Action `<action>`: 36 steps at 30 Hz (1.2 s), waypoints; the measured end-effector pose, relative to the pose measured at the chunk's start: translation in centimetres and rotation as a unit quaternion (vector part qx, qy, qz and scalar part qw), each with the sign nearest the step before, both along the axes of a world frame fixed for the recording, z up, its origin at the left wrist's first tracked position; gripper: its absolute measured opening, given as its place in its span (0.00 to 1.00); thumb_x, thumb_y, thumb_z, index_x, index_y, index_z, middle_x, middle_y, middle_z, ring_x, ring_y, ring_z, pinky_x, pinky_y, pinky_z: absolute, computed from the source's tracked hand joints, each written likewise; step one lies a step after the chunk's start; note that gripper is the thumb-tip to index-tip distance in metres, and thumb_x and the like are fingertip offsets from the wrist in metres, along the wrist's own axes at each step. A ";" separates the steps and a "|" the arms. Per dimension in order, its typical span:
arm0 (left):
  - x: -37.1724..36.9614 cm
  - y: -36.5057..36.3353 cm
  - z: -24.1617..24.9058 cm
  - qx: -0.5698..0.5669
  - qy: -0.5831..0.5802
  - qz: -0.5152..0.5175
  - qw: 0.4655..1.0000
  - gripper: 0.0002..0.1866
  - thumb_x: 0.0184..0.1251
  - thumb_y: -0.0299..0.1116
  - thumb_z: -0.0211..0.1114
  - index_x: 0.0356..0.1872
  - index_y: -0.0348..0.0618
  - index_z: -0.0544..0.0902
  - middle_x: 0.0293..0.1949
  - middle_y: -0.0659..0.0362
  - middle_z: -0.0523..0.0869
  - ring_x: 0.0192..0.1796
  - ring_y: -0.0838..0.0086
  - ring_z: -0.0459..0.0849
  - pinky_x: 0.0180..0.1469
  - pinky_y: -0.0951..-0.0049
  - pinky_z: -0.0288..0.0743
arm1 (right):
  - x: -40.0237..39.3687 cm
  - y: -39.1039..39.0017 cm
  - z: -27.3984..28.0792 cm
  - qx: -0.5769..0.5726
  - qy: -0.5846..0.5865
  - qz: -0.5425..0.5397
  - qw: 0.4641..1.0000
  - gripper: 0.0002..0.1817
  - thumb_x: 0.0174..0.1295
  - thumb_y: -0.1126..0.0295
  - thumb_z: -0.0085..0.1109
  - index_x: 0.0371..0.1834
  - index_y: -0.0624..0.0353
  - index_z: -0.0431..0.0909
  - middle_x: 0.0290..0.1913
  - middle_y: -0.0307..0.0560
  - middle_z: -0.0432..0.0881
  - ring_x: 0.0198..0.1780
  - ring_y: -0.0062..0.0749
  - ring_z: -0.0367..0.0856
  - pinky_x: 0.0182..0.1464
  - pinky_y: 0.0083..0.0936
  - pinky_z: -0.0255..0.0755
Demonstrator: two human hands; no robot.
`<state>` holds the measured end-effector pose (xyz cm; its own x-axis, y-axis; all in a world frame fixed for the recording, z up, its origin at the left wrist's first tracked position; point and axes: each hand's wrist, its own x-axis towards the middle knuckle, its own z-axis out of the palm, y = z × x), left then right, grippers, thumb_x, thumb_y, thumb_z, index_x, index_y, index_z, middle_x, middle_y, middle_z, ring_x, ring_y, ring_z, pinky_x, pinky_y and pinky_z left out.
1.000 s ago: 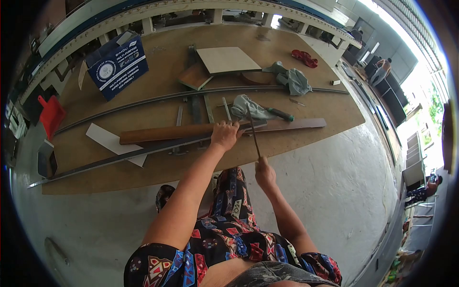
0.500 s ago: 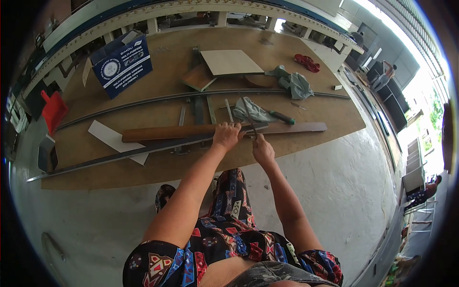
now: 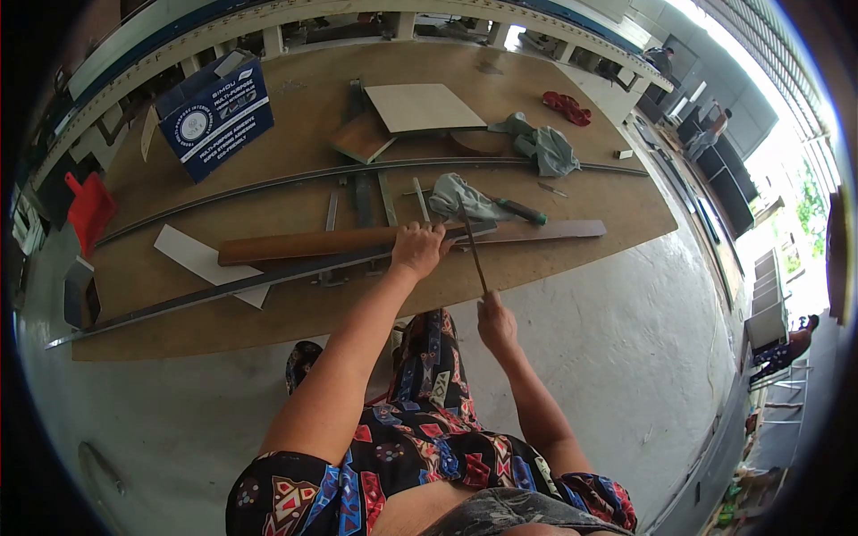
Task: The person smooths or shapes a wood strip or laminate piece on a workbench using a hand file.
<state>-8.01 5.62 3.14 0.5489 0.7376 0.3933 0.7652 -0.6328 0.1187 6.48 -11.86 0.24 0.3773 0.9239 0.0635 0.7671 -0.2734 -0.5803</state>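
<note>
My left hand (image 3: 418, 248) is closed over a long grey metal strip (image 3: 214, 293), close to its right end. Under and beside that strip lies a brown wooden strip (image 3: 304, 245). My right hand (image 3: 496, 322), out past the table's near edge, is closed round the lower end of a long thin file (image 3: 475, 252). The file reaches up across the strip's right end, and its far tip is by a grey-green rag (image 3: 460, 198). A green-and-black handled tool (image 3: 523, 211) lies just beyond, and a pale flat strip (image 3: 563, 230) extends to the right.
On the brown table (image 3: 572, 80) stand a blue adhesive box (image 3: 214, 116) and a cream panel (image 3: 427, 109). A long curved metal strip (image 3: 295, 180) crosses it. A red dustpan (image 3: 91, 210) is at the left. Other people are at the far right.
My right hand has drawn the file down towards my body, so more of its length shows. My left hand keeps its hold on the metal strip. The view has shifted slightly.
</note>
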 end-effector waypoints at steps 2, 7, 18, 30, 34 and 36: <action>0.0 0.1 -0.1 0.002 0.001 0.002 1.000 0.20 0.66 0.54 0.52 0.40 0.46 0.77 0.35 0.56 0.84 0.42 0.61 0.82 0.42 0.59 0.73 | 0.2 3.3 1.2 0.004 -0.013 0.015 1.000 0.12 0.64 0.63 0.49 0.47 0.54 0.67 0.32 0.65 0.80 0.39 0.64 0.78 0.39 0.54 0.69; 0.2 0.2 -0.2 -0.009 0.001 0.005 1.000 0.20 0.67 0.54 0.52 0.40 0.46 0.77 0.35 0.56 0.85 0.42 0.60 0.82 0.43 0.59 0.73 | 0.2 9.5 2.9 0.015 -0.057 0.027 0.998 0.10 0.62 0.66 0.49 0.44 0.56 0.66 0.32 0.67 0.79 0.39 0.66 0.78 0.39 0.54 0.69; 0.0 0.1 -0.3 0.001 0.000 -0.003 1.000 0.20 0.67 0.53 0.53 0.42 0.46 0.78 0.36 0.57 0.84 0.42 0.61 0.81 0.43 0.59 0.73 | -0.9 -2.3 -0.9 -0.006 0.002 -0.006 1.000 0.12 0.66 0.66 0.46 0.50 0.53 0.66 0.37 0.61 0.81 0.41 0.61 0.80 0.40 0.51 0.72; 0.2 0.2 -0.2 -0.006 -0.002 0.003 1.000 0.21 0.67 0.55 0.50 0.39 0.46 0.76 0.36 0.56 0.84 0.42 0.60 0.81 0.43 0.59 0.74 | 0.6 9.1 3.1 -0.006 -0.026 0.032 0.999 0.10 0.62 0.65 0.49 0.44 0.55 0.66 0.33 0.66 0.80 0.39 0.65 0.77 0.39 0.54 0.68; 0.1 0.0 0.1 -0.016 0.001 0.003 1.000 0.21 0.68 0.55 0.50 0.39 0.45 0.76 0.36 0.56 0.84 0.42 0.59 0.81 0.44 0.58 0.74 | 0.2 7.0 1.9 0.025 -0.010 0.024 0.999 0.10 0.63 0.65 0.48 0.44 0.55 0.66 0.32 0.65 0.80 0.38 0.65 0.78 0.38 0.54 0.68; 0.1 0.0 0.2 -0.020 0.006 0.003 1.000 0.21 0.68 0.54 0.50 0.39 0.45 0.76 0.37 0.56 0.84 0.42 0.59 0.81 0.44 0.59 0.74 | -0.1 3.9 0.9 0.029 0.004 0.011 1.000 0.10 0.64 0.65 0.48 0.44 0.55 0.66 0.31 0.65 0.80 0.38 0.65 0.78 0.38 0.54 0.68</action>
